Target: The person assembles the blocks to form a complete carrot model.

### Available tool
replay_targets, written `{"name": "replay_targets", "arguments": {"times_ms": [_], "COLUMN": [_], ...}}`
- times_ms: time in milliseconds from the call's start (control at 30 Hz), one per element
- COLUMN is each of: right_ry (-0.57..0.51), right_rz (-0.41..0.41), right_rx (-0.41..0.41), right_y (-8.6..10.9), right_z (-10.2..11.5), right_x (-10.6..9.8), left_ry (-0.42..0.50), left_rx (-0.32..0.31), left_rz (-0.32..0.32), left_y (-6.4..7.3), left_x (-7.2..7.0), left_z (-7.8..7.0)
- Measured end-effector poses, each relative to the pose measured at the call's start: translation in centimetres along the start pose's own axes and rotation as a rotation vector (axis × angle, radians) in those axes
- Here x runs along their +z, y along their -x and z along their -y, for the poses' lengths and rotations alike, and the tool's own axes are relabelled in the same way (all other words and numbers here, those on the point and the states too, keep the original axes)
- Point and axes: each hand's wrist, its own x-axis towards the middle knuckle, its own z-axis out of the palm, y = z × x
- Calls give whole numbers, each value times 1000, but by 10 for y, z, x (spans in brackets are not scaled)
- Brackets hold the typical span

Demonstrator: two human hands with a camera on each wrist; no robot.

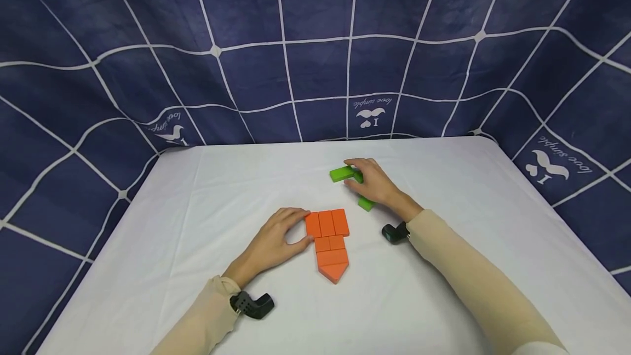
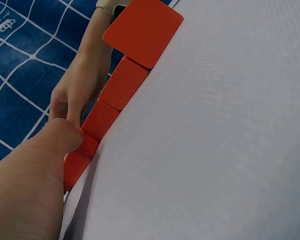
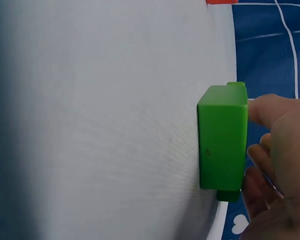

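Several orange blocks lie flat and joined: a row of three upright rectangles, smaller pieces below and a pointed block (image 1: 333,273) at the near end. With thumb and forefinger, my left hand (image 1: 271,242) pinches the leftmost orange block (image 1: 313,225) at its two ends. My right hand (image 1: 373,181) curls over a small group of green blocks farther back, its thumb and fingers either side of a partly hidden green block (image 1: 359,177). One long green block (image 1: 341,173) pokes out left of the fingers. Another green block (image 3: 222,145) fills the right wrist view's foreground.
A white cloth (image 1: 222,196) covers the table under the blocks. Behind and at both sides hangs a dark blue curtain (image 1: 315,70) with white grid lines. Black wrist devices (image 1: 252,305) are worn on both forearms, over beige sleeves.
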Motion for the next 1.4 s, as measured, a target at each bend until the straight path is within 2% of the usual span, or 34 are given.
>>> {"name": "replay_targets", "arguments": {"times_ms": [133, 367, 767, 967, 1233, 1400], "right_ry": [37, 36, 37, -16, -60, -70], "right_rz": [-4, -5, -29, -45, 4, 60], "right_rx": [13, 49, -7, -33, -93, -131], "right_y": [-5, -7, -5, -1, 10, 16], "right_z": [-4, -11, -9, 0, 17, 24], "right_x": [1, 2, 3, 2, 2, 5], "left_ry": [-1, 1, 0, -5, 14, 14], "left_rx": [-4, -8, 0, -1, -39, -37], "left_rz": [0, 3, -6, -5, 12, -3], "left_y": [1, 1, 2, 2, 1, 1], "left_x": [0, 0, 2, 1, -1, -2], "left_z": [-1, -2, 0, 0, -1, -1]}}
